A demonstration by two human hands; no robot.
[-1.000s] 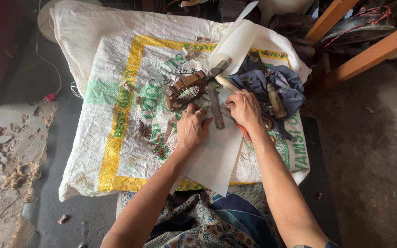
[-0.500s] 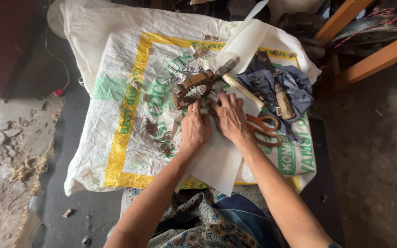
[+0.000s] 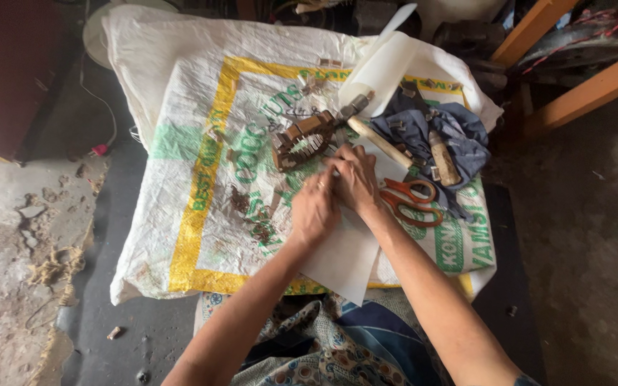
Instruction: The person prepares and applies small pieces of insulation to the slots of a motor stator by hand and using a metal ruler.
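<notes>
Both forearms stretched forward, converging; left hand [image 3: 314,209] palm down, fingers curled, pressed against right hand [image 3: 355,179], whose fingertips pinch together just ahead of the left knuckles

White woven sack [image 3: 180,214] with yellow border and green print; orange-handled scissors [image 3: 410,201]; blue-grey cloth [image 3: 459,132]; white paper sheet [image 3: 345,264] — rusty brown metal part [image 3: 302,139]; cream tool handle [image 3: 380,143]; floral-patterned garment [image 3: 323,350] below.

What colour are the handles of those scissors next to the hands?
The scissors have orange handles, lying beside the right hand; the head view shows them clearly.
</notes>
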